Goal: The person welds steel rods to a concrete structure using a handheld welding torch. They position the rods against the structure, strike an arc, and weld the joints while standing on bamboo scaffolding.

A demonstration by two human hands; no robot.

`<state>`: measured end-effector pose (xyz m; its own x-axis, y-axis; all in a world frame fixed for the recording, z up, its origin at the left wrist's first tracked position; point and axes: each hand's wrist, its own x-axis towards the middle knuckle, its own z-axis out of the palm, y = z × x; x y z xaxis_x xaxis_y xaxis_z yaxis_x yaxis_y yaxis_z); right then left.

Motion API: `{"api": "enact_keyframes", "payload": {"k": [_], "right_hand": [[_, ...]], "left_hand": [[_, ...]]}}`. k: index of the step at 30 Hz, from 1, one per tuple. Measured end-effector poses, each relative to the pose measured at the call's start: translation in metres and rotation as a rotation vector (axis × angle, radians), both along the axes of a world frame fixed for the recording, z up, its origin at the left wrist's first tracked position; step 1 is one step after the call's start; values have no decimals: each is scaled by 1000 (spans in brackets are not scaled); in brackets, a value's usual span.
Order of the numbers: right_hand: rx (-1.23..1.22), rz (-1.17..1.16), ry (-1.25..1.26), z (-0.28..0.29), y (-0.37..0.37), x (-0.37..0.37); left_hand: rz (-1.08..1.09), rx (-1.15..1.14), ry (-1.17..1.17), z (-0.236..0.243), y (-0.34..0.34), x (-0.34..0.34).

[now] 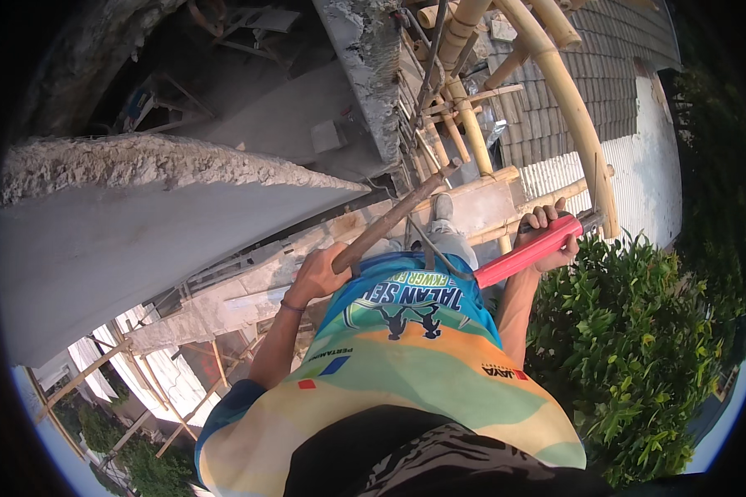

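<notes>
My left hand (319, 272) is closed around the near end of a rough wooden stick (394, 217), which slants up and to the right; I cannot make out whether anything is fixed to its far end. In my right hand (549, 234) is a red-handled tool (526, 255), its thick bright red part lying across the palm with the fingers curled over it. A short dark metal piece shows past the red part, near a bamboo pole (584, 132). The two hands are apart, in front of my body.
One shoe (443, 207) rests on a narrow plank walkway (485, 205). A grey wall (166, 240) with a broken, rough top edge stands at left, beside a shaded room. Bamboo scaffolding (470, 124) rises ahead. A tiled roof (593, 83) and leafy tree (613, 348) lie to the right.
</notes>
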<state>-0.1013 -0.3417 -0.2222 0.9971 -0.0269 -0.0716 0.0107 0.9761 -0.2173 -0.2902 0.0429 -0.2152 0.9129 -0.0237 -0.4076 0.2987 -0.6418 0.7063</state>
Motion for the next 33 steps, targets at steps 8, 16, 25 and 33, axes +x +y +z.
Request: {"api": "enact_keyframes", "payload": {"k": [8,16,25,33], "right_hand": [[30,-39,-66,2,9,-32],[39,63,-123,25,3,19],[92,172,-269,51,-64,124],[64,344,-276,73,-122,209]], "left_hand": [[-26,-98,-167,26,-10,45],[-4,-293,-410,56,-57,120],[264,-522,-458,63,-191,267],[594,-1021,-480,37,-289,345]]}}
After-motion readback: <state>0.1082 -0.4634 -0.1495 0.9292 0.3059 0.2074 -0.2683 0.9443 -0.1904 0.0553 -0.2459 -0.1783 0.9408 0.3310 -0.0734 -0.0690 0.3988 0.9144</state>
